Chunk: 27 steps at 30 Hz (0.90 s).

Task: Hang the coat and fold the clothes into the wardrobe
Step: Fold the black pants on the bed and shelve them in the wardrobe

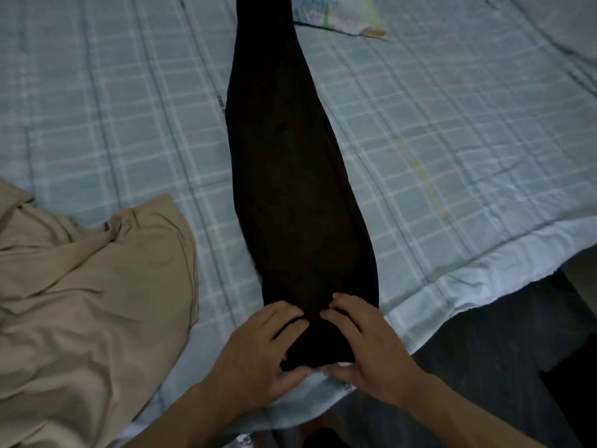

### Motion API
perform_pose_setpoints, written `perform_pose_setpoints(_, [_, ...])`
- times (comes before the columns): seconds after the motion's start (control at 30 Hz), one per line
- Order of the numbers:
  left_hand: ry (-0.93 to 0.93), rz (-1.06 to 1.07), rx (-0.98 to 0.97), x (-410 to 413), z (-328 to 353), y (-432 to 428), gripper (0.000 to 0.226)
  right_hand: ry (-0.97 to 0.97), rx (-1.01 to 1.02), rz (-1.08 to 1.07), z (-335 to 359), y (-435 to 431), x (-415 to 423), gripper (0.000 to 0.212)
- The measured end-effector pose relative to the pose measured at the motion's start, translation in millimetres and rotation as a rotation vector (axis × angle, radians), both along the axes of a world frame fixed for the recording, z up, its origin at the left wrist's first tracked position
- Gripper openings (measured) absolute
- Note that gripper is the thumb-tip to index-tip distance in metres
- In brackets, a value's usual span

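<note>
Black garment (290,176) lies flat on the bed (113,108), a long narrow strip, likely trousers doubled leg on leg. Long axis runs from the near bed edge straight away from the person, leaning slightly left at the far end, which passes out of the top of the view. Narrow end points toward the person.

Grip: left hand (258,347) and right hand (368,347) sit side by side on that near end, close together. Fingers (284,315) curl over the top of the cloth and thumbs lie along the hem beneath, so both hands look clamped on the near end. How far the thumbs reach under the cloth cannot be told.

Key relation: the whole length of the garment lies ahead of the grip, along the line of the forearms. Neither hand is nearer; the hem is shared evenly. Judged from this, a fold would carry the near end forward along the long axis.

Beige garment (87,302) lies crumpled to the left, well apart from the black strip. Pillow (342,14) lies at the far end, just right of it.
</note>
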<state>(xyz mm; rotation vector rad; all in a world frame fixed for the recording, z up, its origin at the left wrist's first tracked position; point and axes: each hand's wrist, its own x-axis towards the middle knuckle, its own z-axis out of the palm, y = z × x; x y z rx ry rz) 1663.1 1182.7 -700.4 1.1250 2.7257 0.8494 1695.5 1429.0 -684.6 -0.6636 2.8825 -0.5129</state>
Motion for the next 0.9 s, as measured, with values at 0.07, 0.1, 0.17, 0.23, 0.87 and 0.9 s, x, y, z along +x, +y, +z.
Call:
perform_pose_setpoints(0.07, [-0.007,-0.058,-0.179,-1.1,-9.8,-1.3,0.082,-0.109,0.129,0.041,-8.6,4.6,-0.9,0.108])
perform_pose_setpoints(0.1, [-0.006,-0.083,-0.24,-1.1,-15.1,-1.4,0.087,-0.122,0.169,0.061,-12.4,5.8,-1.5,0.11])
perform_pose_setpoints(0.17, [0.002,-0.101,-0.273,-0.2,-21.4,-0.4,0.088,-0.098,0.188,0.06,-18.0,5.6,-1.6,0.102])
perform_pose_setpoints(0.23, [0.041,-0.089,-0.281,0.8,-23.0,1.9,0.087,-0.094,0.193,0.038,-20.8,3.3,-0.5,0.098])
perform_pose_setpoints(0.87, [0.206,0.076,-0.023,-34.7,16.9,10.0,0.049,0.089,0.013,-0.168,26.8,-1.3,-24.3,0.077])
perform_pose_setpoints(0.9, [0.192,0.072,-0.046,-34.3,13.4,8.4,0.048,0.05,0.011,-0.161,26.1,3.1,-26.6,0.075])
